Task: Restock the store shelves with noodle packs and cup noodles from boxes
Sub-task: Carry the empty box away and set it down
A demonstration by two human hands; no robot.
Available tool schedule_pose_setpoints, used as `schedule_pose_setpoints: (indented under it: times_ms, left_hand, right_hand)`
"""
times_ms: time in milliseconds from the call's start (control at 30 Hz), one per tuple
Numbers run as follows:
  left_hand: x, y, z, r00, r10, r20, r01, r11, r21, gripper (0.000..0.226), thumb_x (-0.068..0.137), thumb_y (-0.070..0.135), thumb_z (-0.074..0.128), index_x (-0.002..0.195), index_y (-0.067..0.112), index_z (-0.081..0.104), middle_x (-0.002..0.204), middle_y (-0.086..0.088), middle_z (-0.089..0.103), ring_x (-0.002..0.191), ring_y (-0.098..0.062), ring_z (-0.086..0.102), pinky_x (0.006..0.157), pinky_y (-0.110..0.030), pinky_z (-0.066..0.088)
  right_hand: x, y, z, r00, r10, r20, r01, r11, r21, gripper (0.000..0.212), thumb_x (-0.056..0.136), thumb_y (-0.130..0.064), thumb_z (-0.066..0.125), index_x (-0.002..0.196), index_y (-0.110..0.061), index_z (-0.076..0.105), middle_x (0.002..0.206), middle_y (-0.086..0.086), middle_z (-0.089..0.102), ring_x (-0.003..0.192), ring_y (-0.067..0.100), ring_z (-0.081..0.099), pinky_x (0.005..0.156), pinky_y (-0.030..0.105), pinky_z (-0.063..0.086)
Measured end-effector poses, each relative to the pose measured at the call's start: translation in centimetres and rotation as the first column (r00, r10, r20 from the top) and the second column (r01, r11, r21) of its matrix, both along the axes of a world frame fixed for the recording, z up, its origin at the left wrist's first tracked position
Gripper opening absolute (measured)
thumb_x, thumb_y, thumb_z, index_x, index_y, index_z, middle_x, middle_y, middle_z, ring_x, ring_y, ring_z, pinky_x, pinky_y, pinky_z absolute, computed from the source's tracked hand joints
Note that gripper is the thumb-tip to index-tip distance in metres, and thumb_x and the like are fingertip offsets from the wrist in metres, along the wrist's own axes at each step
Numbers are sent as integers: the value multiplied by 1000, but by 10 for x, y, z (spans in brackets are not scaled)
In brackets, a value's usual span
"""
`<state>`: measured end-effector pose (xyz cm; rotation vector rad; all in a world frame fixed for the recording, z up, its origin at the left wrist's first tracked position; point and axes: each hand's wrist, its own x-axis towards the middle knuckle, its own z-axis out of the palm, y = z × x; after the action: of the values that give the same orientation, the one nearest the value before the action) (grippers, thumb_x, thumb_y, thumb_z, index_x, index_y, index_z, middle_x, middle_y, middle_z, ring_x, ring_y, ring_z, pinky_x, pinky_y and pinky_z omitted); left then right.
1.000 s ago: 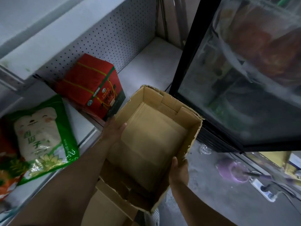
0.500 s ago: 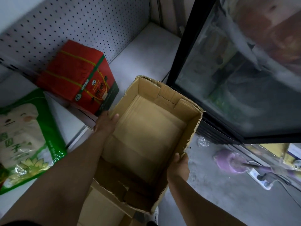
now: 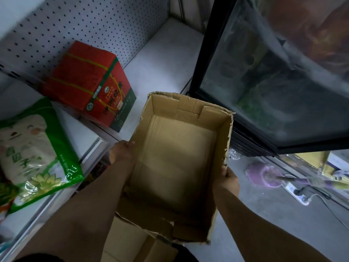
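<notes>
An open brown cardboard box [image 3: 175, 159] with torn flaps is held in front of me, and nothing lies inside it. My left hand [image 3: 121, 153] grips its left wall, fingers curled over the rim. My right hand [image 3: 229, 178] grips its right wall near the front corner. The box hangs beside the white store shelf [image 3: 160, 59], above the floor. No noodle packs or cup noodles show in the box.
A red gift carton [image 3: 88, 86] sits on the lower shelf against the pegboard back. A green-and-white bag [image 3: 32, 154] lies on the shelf at left. A glass-door fridge [image 3: 273, 82] stands at right. A power strip [image 3: 300, 193] and purple object [image 3: 264, 175] lie on the floor. More cardboard [image 3: 132, 242] lies below.
The box has turned squarer to me and drifted slightly right, toward the fridge. Both hands keep their grip on its walls. My view has tilted down, away from the upper shelf.
</notes>
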<state>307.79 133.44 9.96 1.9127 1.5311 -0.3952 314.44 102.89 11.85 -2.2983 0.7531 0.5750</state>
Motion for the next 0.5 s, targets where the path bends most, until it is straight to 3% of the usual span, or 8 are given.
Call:
schedule_pose_setpoints:
  times_ms: [200, 367, 433, 500]
  left_hand:
    - [-14, -22, 33, 990, 138, -15, -139, 985, -102, 48, 98, 43, 59, 120, 1, 69, 128, -21, 64, 119, -38, 59, 99, -42, 46]
    - [-32, -44, 69, 987, 163, -2, -162, 984, -69, 45, 100, 42, 56, 98, 1, 73, 97, -15, 68, 86, -28, 56, 79, -34, 40]
    - [-39, -48, 86, 982, 186, 2, -186, 980, -73, 44, 100, 42, 56, 90, 1, 70, 78, -8, 58, 82, -25, 51, 77, -33, 39]
    - [-46, -50, 101, 983, 183, 7, -182, 980, -87, 43, 100, 44, 56, 86, 6, 69, 78, -8, 61, 87, -27, 57, 77, -33, 39]
  right_hand:
    - [10, -28, 19, 998, 56, -35, -57, 998, -31, 46, 105, -54, 34, 113, -25, 68, 95, 7, 71, 87, 29, 66, 76, 42, 54]
    - [15, -41, 46, 997, 70, -39, -72, 996, -54, 44, 103, -54, 38, 104, -19, 64, 92, 14, 70, 86, 35, 68, 80, 50, 58]
    - [16, -41, 58, 994, 105, 3, -105, 993, -57, 46, 105, -50, 39, 109, -14, 67, 94, 15, 71, 88, 35, 68, 81, 50, 57]
    - [17, -41, 74, 987, 156, 42, -154, 987, -45, 45, 106, -46, 38, 117, -15, 69, 95, 13, 71, 88, 34, 67, 81, 48, 56]
